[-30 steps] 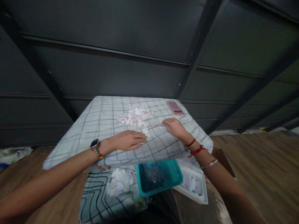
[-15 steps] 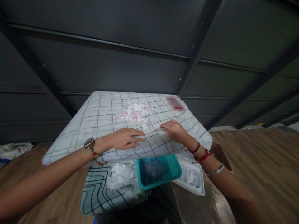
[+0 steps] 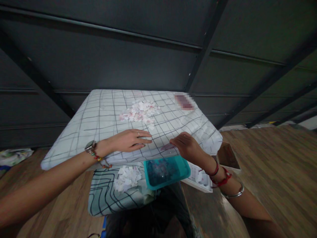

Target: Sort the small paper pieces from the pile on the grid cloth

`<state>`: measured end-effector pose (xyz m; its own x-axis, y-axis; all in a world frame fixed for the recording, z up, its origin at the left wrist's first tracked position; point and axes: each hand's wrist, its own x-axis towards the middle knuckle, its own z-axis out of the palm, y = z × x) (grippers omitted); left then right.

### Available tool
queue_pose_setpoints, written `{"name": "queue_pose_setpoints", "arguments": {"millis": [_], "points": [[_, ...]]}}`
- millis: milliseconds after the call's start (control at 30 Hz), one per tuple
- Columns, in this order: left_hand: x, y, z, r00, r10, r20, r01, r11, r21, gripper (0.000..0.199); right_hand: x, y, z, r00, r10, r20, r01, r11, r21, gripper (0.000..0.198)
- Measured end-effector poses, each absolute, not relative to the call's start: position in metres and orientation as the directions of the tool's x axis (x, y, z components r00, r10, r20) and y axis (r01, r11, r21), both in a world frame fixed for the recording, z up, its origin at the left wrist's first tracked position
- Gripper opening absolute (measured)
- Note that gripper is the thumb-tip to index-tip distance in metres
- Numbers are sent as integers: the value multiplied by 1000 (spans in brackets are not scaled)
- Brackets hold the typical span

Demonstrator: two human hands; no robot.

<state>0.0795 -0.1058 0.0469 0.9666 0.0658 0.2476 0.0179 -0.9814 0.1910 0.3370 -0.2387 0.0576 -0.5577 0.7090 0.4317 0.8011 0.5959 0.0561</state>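
My left hand (image 3: 130, 140) rests near the front edge of the checked cloth (image 3: 104, 109), fingers stretched out and holding nothing. Between the pinched fingertips of my right hand (image 3: 188, 147) is a thin, see-through, pinkish piece of film (image 3: 166, 146); its exact kind cannot be made out. Just below that hand stands a teal tub (image 3: 184, 170), with many small clear and pinkish bits inside. Beyond my hands a heap of small white and pink paper scraps (image 3: 141, 111) lies on the cloth. Closer to me, a second heap of white scraps (image 3: 127, 178) sits on a patterned green cloth (image 3: 104, 195).
To the right of the tub is a white box (image 3: 200, 185) with pale pieces in it. A blurred reddish flat object (image 3: 184, 101) lies at the far right of the table. An open cardboard box (image 3: 229, 157) stands on the wooden floor. Dark panels (image 3: 123, 62) rise behind the table.
My right hand has come down nearer the tub, and the film in it now shows pinkish and tilted. My left hand stays flat and spread. The view has shifted slightly.
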Motion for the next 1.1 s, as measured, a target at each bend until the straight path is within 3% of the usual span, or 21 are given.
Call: {"name": "queue_pose_setpoints", "arguments": {"millis": [300, 467, 667, 1000, 1100], "points": [[78, -103, 47, 967, 108, 233, 61, -978, 200, 33, 338, -235, 73, -506, 738, 446, 835, 548, 41, 24], [74, -100, 46, 926, 221, 305, 160, -964, 212, 31, 336, -216, 92, -446, 822, 355, 884, 467, 27, 25], [75, -93, 37, 877, 322, 356, 291, -946, 139, 31, 332, -177, 82, -430, 796, 426, 894, 442, 75, 25], [75, -91, 35, 881, 323, 346, 285, -945, 159, 29, 317, -138, 79, -530, 816, 229, 848, 515, 128, 24], [75, -91, 35, 884, 323, 338, 284, -945, 161, 29, 321, -145, 83, -535, 810, 240, 844, 520, 130, 23]]}}
